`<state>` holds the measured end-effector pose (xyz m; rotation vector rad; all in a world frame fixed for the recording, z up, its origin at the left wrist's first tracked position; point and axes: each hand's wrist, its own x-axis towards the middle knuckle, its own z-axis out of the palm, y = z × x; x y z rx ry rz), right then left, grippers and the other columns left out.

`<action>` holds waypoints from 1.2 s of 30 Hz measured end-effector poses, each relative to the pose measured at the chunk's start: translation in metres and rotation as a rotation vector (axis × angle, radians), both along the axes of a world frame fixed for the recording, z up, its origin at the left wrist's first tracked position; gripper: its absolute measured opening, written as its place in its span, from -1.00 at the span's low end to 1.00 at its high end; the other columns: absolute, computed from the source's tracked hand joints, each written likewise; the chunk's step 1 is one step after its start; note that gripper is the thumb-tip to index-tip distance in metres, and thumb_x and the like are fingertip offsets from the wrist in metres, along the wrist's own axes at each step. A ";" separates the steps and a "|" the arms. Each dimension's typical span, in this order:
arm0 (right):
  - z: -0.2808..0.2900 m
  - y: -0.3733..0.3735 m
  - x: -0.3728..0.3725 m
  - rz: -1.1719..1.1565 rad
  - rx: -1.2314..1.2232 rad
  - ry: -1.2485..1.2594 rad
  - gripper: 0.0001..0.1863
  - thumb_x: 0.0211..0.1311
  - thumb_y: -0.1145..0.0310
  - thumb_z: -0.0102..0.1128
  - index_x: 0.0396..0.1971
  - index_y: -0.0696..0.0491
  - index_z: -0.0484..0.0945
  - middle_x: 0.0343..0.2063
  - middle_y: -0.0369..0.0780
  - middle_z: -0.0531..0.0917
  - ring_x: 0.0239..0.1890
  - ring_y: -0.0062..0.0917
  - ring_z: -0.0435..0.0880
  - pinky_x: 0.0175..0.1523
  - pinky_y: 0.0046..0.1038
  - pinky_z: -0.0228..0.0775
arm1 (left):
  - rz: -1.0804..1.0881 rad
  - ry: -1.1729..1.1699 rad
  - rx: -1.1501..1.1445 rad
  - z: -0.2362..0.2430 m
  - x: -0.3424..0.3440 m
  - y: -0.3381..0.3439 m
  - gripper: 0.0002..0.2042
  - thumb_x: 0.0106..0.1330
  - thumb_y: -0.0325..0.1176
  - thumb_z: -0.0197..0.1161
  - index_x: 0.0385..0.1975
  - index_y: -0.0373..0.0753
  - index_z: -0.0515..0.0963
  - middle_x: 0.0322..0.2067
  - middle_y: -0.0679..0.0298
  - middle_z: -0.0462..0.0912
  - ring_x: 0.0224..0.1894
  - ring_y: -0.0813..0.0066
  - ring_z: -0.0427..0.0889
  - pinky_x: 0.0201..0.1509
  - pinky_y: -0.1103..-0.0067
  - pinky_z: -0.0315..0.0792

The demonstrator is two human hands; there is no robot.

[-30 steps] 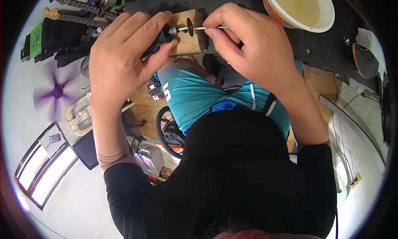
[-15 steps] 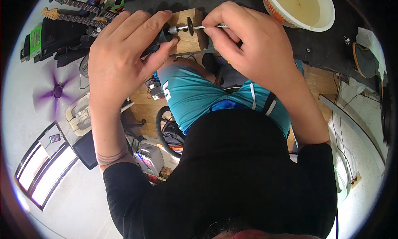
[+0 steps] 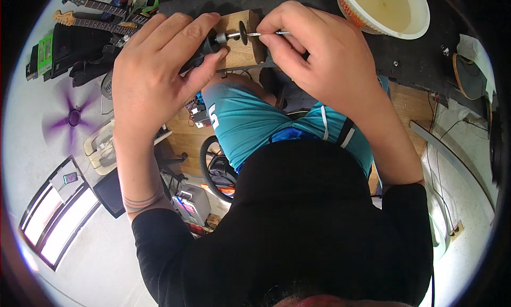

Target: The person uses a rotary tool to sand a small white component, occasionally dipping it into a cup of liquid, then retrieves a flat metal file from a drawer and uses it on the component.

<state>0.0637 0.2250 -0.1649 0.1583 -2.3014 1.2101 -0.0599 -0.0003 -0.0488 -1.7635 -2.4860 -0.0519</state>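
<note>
My left hand (image 3: 159, 73) is wrapped round a black rotary tool (image 3: 209, 46), whose metal collar and shaft point to the right. A dark thin disc (image 3: 243, 33) sits on the end of that shaft, edge nearly toward me. Between thumb and forefinger, my right hand (image 3: 330, 59) pinches a thin silver metal rod (image 3: 254, 34). The rod's left tip is at the disc's face; whether they touch I cannot tell. Beneath the disc and shaft lies a light wooden block (image 3: 237, 60) at the near edge of the dark bench.
A white bowl (image 3: 349, 10) of cloudy yellowish liquid stands on the dark bench (image 3: 412, 57), right of my right hand. Guitars (image 3: 101, 23) lie at the far left. A purple fan (image 3: 74, 117) is further left. My lap in teal shorts (image 3: 245, 115) is below the bench edge.
My right hand has shifted very slightly left with the rod, toward the disc. The left hand and the rotary tool look almost unmoved.
</note>
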 end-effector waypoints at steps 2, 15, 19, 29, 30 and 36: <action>0.000 0.000 0.000 0.007 -0.001 0.004 -0.89 0.46 0.43 0.55 -0.11 -0.02 0.79 -0.52 -0.32 0.64 -0.51 -0.51 0.61 -0.34 -0.34 0.39 | -0.001 0.003 0.002 0.001 0.001 0.000 -0.52 0.31 -0.32 0.67 0.24 -0.20 0.82 -0.08 0.17 0.84 -0.08 0.07 0.79 0.02 0.29 0.69; 0.000 0.000 0.000 0.000 0.004 0.006 -0.89 0.46 0.42 0.56 -0.10 -0.04 0.80 -0.55 -0.33 0.61 -0.52 -0.50 0.59 -0.37 -0.33 0.35 | 0.007 -0.002 -0.009 0.000 0.000 0.001 -0.52 0.30 -0.33 0.68 0.24 -0.20 0.82 -0.09 0.18 0.83 -0.09 0.08 0.79 0.00 0.29 0.68; 0.000 0.000 0.000 -0.003 0.003 0.012 -0.88 0.45 0.42 0.56 -0.10 -0.04 0.80 -0.55 -0.33 0.61 -0.52 -0.50 0.59 -0.37 -0.33 0.36 | 0.006 -0.005 0.001 0.000 0.000 0.000 -0.52 0.31 -0.33 0.68 0.24 -0.20 0.82 -0.10 0.18 0.83 -0.10 0.08 0.78 0.00 0.29 0.68; -0.001 0.000 -0.001 -0.002 0.012 0.007 -0.89 0.45 0.42 0.56 -0.11 -0.03 0.79 -0.51 -0.32 0.67 -0.50 -0.50 0.64 -0.35 -0.34 0.40 | -0.001 -0.009 0.011 -0.001 0.000 0.001 -0.54 0.33 -0.30 0.66 0.23 -0.21 0.82 -0.11 0.17 0.82 -0.10 0.07 0.77 0.00 0.29 0.68; -0.001 0.000 -0.001 -0.002 0.011 0.009 -0.89 0.45 0.42 0.56 -0.11 -0.03 0.79 -0.51 -0.32 0.67 -0.50 -0.50 0.64 -0.35 -0.33 0.40 | -0.002 -0.010 0.011 -0.001 0.000 0.001 -0.54 0.33 -0.30 0.66 0.23 -0.21 0.82 -0.11 0.17 0.82 -0.10 0.07 0.77 0.00 0.29 0.68; -0.002 0.001 -0.001 -0.002 0.010 0.024 -0.90 0.46 0.41 0.56 -0.11 -0.04 0.80 -0.52 -0.33 0.66 -0.50 -0.50 0.64 -0.35 -0.34 0.39 | 0.004 -0.008 -0.004 0.001 0.000 0.001 -0.53 0.34 -0.30 0.66 0.24 -0.22 0.82 -0.09 0.16 0.83 -0.09 0.07 0.77 0.01 0.29 0.68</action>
